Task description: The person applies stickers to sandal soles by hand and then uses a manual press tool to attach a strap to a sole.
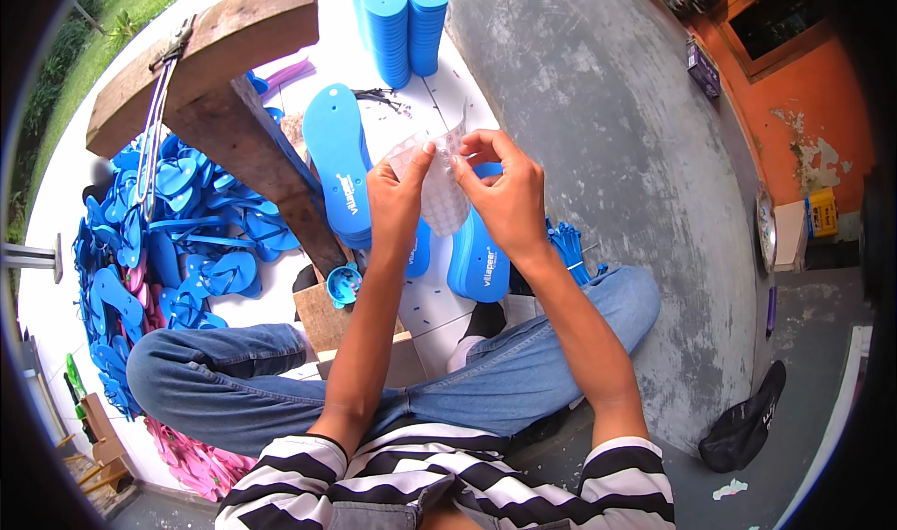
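Note:
Between both hands hangs a thin, see-through whitish sheet (443,198) with rows of small round spots, like a sticker sheet. My left hand (400,189) pinches its left side between thumb and fingers. My right hand (505,192) has thumb and forefinger closed at its upper right edge; whether a separate piece is in that pinch is too small to tell. Under the sheet stand stacks of blue flip-flop soles, one nearer stack (481,266) partly covered by my right hand. A taller stack of blue soles (334,147) rises left of my left hand.
A wooden stand (252,128) with a long metal tool (154,123) hanging from it rises at left. Behind it lies a heap of blue flip-flops (187,222). A small blue cup (344,284), blue straps (568,248) and far sole stacks (397,25) surround my crossed legs.

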`<act>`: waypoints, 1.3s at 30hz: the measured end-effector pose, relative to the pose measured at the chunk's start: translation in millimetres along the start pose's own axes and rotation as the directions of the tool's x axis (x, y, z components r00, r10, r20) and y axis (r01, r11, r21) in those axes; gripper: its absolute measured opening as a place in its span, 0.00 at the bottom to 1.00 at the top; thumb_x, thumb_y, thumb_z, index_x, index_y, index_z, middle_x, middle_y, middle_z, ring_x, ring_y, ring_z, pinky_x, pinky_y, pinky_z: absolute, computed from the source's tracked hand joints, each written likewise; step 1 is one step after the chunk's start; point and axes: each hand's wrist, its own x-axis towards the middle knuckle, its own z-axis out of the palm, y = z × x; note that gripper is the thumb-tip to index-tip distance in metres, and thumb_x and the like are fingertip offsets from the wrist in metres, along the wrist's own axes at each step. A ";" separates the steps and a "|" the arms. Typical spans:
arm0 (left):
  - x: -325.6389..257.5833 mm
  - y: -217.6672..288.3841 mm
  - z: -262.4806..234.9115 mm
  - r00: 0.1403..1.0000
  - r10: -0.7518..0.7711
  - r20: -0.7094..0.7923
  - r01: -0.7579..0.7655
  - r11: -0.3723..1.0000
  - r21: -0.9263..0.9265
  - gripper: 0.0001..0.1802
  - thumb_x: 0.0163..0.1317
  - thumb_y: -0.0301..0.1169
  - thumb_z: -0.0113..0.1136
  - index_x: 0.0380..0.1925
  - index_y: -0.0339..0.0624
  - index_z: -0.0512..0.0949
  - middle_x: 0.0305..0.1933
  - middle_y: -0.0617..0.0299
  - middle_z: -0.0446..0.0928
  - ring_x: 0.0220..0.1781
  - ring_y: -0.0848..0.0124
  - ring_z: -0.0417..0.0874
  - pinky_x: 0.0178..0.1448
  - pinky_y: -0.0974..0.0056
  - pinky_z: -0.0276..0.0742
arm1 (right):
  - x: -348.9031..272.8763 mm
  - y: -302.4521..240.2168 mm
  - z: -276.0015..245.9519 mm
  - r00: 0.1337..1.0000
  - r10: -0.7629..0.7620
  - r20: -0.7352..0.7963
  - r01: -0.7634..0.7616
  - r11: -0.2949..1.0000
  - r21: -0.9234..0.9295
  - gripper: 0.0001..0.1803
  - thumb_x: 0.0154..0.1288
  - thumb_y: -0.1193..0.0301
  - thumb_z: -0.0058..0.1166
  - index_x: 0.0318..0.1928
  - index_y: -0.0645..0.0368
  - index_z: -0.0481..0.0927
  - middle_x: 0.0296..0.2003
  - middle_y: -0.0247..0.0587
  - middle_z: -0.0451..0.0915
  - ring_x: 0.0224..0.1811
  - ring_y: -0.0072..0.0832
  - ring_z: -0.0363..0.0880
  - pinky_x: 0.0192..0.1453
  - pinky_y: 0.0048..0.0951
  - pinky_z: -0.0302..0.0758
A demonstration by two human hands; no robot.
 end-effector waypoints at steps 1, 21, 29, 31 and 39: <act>-1.0 1.4 2.1 1.000 0.006 -0.008 -0.006 1.000 0.012 0.15 0.68 0.34 0.69 0.45 0.32 0.85 0.39 0.60 0.86 0.37 0.77 0.84 0.40 0.70 0.80 | -0.2 -0.4 0.4 1.000 0.005 0.006 -0.005 1.000 -0.001 0.14 0.62 0.74 0.66 0.47 0.61 0.81 0.39 0.43 0.86 0.40 0.32 0.87 0.37 0.30 0.84; -0.1 -3.6 3.3 0.988 0.151 0.026 -0.153 0.963 0.222 0.12 0.68 0.34 0.69 0.38 0.34 0.83 0.32 0.64 0.84 0.33 0.81 0.80 0.35 0.72 0.74 | -0.8 5.7 3.2 1.000 -0.001 0.018 0.001 1.000 -0.024 0.15 0.60 0.79 0.63 0.48 0.60 0.80 0.36 0.40 0.84 0.38 0.30 0.83 0.38 0.32 0.81; 1.4 -1.9 3.3 0.980 0.199 -0.016 -0.189 0.951 0.243 0.15 0.70 0.38 0.67 0.38 0.34 0.82 0.32 0.64 0.83 0.34 0.81 0.79 0.36 0.71 0.73 | 0.2 9.5 6.1 0.999 -0.048 -0.017 0.049 0.993 0.108 0.25 0.61 0.81 0.63 0.58 0.63 0.74 0.44 0.48 0.82 0.45 0.34 0.86 0.45 0.35 0.83; -0.6 -0.3 5.3 0.982 0.190 0.002 -0.185 0.953 0.241 0.14 0.70 0.37 0.67 0.38 0.34 0.82 0.32 0.65 0.83 0.34 0.81 0.79 0.36 0.71 0.74 | -0.2 9.4 5.9 1.000 -0.027 0.004 0.026 0.992 0.122 0.27 0.60 0.82 0.62 0.60 0.63 0.73 0.46 0.49 0.82 0.46 0.35 0.86 0.46 0.35 0.84; -0.2 -2.4 5.1 0.983 0.178 0.049 -0.184 0.968 0.173 0.11 0.67 0.33 0.70 0.38 0.36 0.82 0.33 0.64 0.84 0.35 0.81 0.80 0.37 0.72 0.76 | -1.5 4.0 3.3 0.996 -0.079 0.027 0.080 0.997 -0.011 0.29 0.61 0.83 0.62 0.63 0.59 0.73 0.45 0.45 0.79 0.45 0.34 0.84 0.47 0.35 0.82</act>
